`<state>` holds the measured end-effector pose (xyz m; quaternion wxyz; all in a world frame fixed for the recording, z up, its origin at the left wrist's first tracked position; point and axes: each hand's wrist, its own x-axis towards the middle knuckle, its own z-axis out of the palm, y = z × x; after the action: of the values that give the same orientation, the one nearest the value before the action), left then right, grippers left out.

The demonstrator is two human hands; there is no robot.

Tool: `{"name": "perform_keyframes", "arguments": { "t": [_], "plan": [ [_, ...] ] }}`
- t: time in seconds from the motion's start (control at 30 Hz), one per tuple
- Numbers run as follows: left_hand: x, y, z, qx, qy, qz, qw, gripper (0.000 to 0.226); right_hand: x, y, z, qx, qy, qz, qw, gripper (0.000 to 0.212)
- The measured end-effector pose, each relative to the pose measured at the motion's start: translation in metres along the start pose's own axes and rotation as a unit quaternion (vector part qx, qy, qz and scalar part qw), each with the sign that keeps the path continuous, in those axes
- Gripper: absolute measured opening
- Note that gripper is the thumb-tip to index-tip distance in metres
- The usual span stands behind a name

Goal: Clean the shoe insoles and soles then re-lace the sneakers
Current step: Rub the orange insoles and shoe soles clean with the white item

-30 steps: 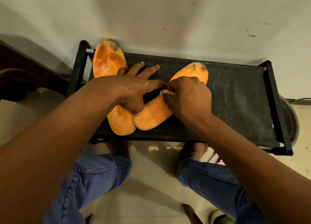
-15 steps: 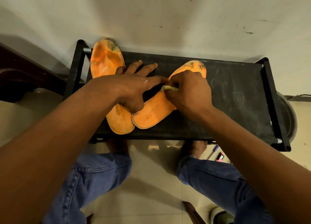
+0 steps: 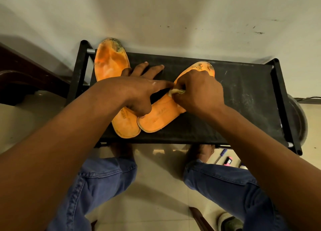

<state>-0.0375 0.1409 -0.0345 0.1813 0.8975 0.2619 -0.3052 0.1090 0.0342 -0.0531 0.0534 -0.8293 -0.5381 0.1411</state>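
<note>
Scrubbing the right insole (image 3: pixel 159 116) is the step in hand, judging by the grip. The right hand (image 3: pixel 199 91) is curled tight around a small wad of cloth (image 3: pixel 176 91), pressing it onto the insole's middle. The left hand (image 3: pixel 139 90) lies spread, fingers straight, thumb on the insole's heel edge and forefinger reaching toward the cloth, most likely to pin the insole so it cannot slide under the rubbing. Both insoles lie on a black rack (image 3: pixel 243 98) set against the wall (image 3: pixel 173 22); the left insole (image 3: pixel 111 64) waits beside, heels overlapping, its toe dark with grime. Pens (image 3: pixel 220 156) lie on the floor below.
</note>
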Motion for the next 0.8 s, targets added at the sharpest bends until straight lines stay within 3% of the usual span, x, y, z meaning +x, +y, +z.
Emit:
{"name": "perform_keyframes", "arguments": {
  "t": [0.13,0.27,0.33,0.5,0.67,0.8],
  "plan": [
    [0.0,0.0,0.0,-0.003,0.002,-0.003,1.0,0.116,0.005,0.014,-0.005,0.02,0.022,0.053,0.998,0.014],
    [0.0,0.001,0.001,-0.003,-0.001,-0.004,1.0,0.117,-0.001,-0.005,0.0,0.026,-0.052,-0.012,0.998,0.015],
    [0.0,0.0,0.001,-0.002,-0.003,-0.005,1.0,0.117,-0.003,-0.01,-0.001,-0.005,-0.044,-0.018,0.999,0.02],
    [-0.001,0.0,-0.002,-0.019,-0.015,0.0,1.0,0.115,0.004,0.004,-0.011,-0.023,-0.023,0.058,0.998,0.017],
    [0.0,0.002,-0.002,-0.019,-0.028,-0.005,0.999,0.113,-0.003,-0.01,-0.008,0.013,-0.089,0.004,0.996,0.022],
    [0.002,0.002,0.0,-0.03,-0.019,0.0,0.999,0.101,0.001,0.0,-0.017,-0.02,-0.074,0.078,0.994,0.023]
  ]
}}
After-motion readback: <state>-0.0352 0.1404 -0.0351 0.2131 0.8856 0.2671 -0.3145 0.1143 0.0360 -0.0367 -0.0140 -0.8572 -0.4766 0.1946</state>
